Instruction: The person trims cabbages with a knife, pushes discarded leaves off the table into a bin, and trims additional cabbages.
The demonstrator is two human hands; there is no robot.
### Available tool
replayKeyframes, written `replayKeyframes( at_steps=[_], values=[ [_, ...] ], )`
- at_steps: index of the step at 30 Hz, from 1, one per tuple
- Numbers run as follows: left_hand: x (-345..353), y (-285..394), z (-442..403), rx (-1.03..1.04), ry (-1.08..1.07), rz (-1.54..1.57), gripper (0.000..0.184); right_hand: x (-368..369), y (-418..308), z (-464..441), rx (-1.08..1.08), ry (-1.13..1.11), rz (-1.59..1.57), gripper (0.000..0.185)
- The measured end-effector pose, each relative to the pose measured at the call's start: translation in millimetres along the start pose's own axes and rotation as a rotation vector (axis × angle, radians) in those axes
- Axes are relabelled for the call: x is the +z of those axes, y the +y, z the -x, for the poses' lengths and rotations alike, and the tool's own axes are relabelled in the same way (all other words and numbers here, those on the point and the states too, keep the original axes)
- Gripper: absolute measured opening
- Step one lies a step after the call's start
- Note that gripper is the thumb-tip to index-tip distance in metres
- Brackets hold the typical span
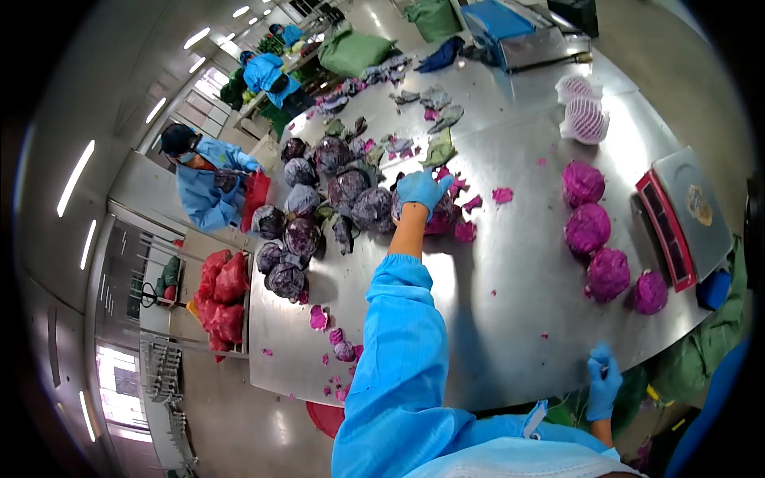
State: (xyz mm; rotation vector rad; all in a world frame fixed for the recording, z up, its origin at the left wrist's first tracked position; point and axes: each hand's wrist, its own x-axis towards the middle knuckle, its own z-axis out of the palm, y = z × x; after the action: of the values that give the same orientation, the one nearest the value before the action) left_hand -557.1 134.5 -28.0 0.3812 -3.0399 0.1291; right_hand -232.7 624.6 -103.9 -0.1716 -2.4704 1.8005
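Note:
My left hand (pixel 422 191), in a blue glove, stretches across the metal table to the edge of a pile of dark red cabbages (pixel 373 210). Its fingers curve over a partly peeled red cabbage (pixel 440 220), whose underside is hidden by my hand and wrist. Loose magenta leaf pieces (pixel 465 231) lie beside it. My right hand (pixel 603 386), also gloved, is low near the table's front edge, with its fingers curled and slightly blurred. Something small and dark shows at those fingers, too unclear to name. Peeled magenta cabbages (pixel 588 228) stand in a row above that hand.
On the right is a scale (pixel 695 209) with a red-edged front. White foam nets (pixel 584 119) lie farther back, near a blue-topped metal box (pixel 498 32). Leaf scraps (pixel 440 147) litter the metal table (pixel 510 334). A co-worker (pixel 209 177) holds a red bag across the table.

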Motion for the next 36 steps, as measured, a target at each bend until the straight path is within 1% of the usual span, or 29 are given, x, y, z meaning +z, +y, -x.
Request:
replayKeyframes(
  at_steps=[1,2,3,4,5,6,7,8,9,10,12,14,15,16,18,19,20,21,22,24,25,28,29,32,33,35,36],
  values=[
    [-4,-3,12,-0.003,0.047,-0.045,0.069,11,-23,5,0.296,0.069,-0.225,0.029],
    [-15,-4,24,-0.005,0.1,-0.084,0.068,20,-33,6,0.362,0.027,-0.257,0.028],
    [-46,-2,51,-0.095,-0.064,-0.037,0.067,29,-37,2,0.427,-0.013,-0.288,0.026],
    [-34,-19,77,-0.012,0.078,0.04,0.067,43,-33,-3,0.425,-0.124,-0.45,0.027],
    [-24,-32,104,-0.016,0.143,0.103,0.065,58,-29,-9,0.431,-0.231,-0.616,0.028],
    [-16,-44,131,-0.021,0.207,0.166,0.066,82,-51,-18,0.367,-0.306,-0.649,0.029],
    [-15,-57,158,0.011,0.177,0.411,0.066,107,-68,-26,0.4,-0.283,-0.546,0.027],
    [-16,-67,187,0.031,0.145,0.661,0.069,122,-85,-33,0.443,-0.398,-0.473,0.026],
    [-19,-75,219,0.116,0.172,0.743,0.068,146,-83,-41,0.389,-0.47,-0.482,0.026],
    [-14,-84,250,0.25,0.221,0.824,0.066,174,-77,-51,0.328,-0.558,-0.492,0.027],
    [-18,-88,312,0.275,0.275,0.711,0.073,227,-97,-70,0.321,-0.633,-0.437,0.028],
    [8,-79,367,-0.183,0.259,1.295,0.086,277,-108,-79,0.231,-0.801,-0.341,0.033],
    [15,-81,379,-0.342,0.198,1.474,0.093,303,-105,-72,0.221,-0.84,-0.337,0.036],
    [9,-80,389,-0.475,0.116,1.633,0.095,327,-103,-63,0.191,-0.878,-0.343,0.039],
    [25,-87,408,-0.499,0.213,1.902,0.097,345,-112,-34,0.131,-0.934,-0.494,0.042],
    [27,-96,418,-0.483,0.225,1.935,0.098,340,-120,-17,0.172,-0.913,-0.423,0.041],
    [26,-103,426,-0.462,0.238,1.973,0.1,332,-124,-3,0.107,-0.906,-0.302,0.041],
    [21,-112,435,-0.448,0.234,2.006,0.101,325,-120,16,0.093,-0.906,-0.291,0.042],
    [15,-121,442,-0.43,0.168,1.871,0.103,320,-115,31,0.077,-0.903,-0.279,0.042],
    [-4,-134,451,-0.385,0.035,1.599,0.107,308,-116,49,0.129,-0.945,-0.137,0.043],
    [-11,-136,452,-0.451,-0.021,1.469,0.119,303,-115,57,0.159,-0.968,-0.064,0.043],
    [-38,-133,452,-0.138,-0.021,0.654,0.129,306,-106,79,0.01,-0.714,0.054,0.042],
    [-36,-132,451,-0.185,-0.089,0.791,0.136,301,-126,80,-0.11,-0.608,0.13,0.042],
    [-44,-124,436,-0.25,-0.089,0.851,0.128,290,-123,85,-0.292,-0.422,0.327,0.045],
    [-44,-122,431,-0.245,-0.076,0.883,0.122,283,-121,85,-0.356,-0.443,0.363,0.045],
    [-26,-124,422,-0.201,0.0,0.879,0.122,268,-120,86,-0.49,-0.486,0.433,0.046],
    [-20,-125,418,-0.181,0.035,0.876,0.121,266,-123,87,-0.519,-0.497,0.492,0.043]
  ],
)
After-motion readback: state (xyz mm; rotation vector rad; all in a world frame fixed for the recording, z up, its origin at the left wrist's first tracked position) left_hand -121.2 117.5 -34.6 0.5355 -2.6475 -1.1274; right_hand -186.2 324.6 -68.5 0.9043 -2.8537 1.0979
